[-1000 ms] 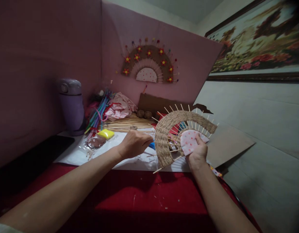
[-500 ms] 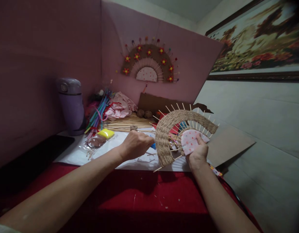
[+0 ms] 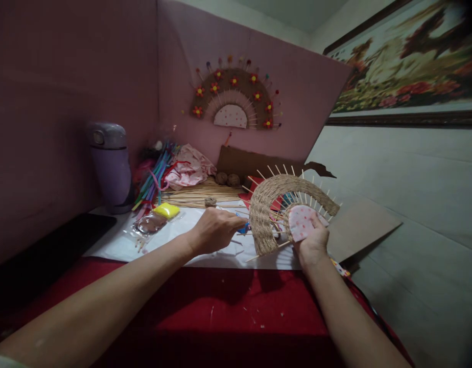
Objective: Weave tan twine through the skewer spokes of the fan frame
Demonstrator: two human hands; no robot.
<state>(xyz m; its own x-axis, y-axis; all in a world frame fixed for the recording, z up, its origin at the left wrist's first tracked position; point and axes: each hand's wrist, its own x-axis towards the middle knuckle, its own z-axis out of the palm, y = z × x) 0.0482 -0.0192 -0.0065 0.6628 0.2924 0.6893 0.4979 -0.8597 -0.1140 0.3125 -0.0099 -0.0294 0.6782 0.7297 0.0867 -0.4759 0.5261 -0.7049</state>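
Note:
My right hand grips a woven half-round fan by its dotted pink cloth centre, thumb on the front. Thin sticks radiate from that centre through a band of brown twine, and their tips poke out past the outer edge. Left of the fan, my left hand is closed, fingertips pinched and pointing towards the band with a small gap between. Whatever lies in its fingers is too small to make out. Behind the fan, a red piece and a blue item are partly hidden.
White paper covers the back of the red table. On it lie sticks, twine balls, pipe cleaners, pink cloth and clay packets. A purple bottle stands left. A finished fan hangs on the pink board.
The fan has shifted slightly right and turned a little in my right hand. A gap has opened between my left fingertips and the fan's band.

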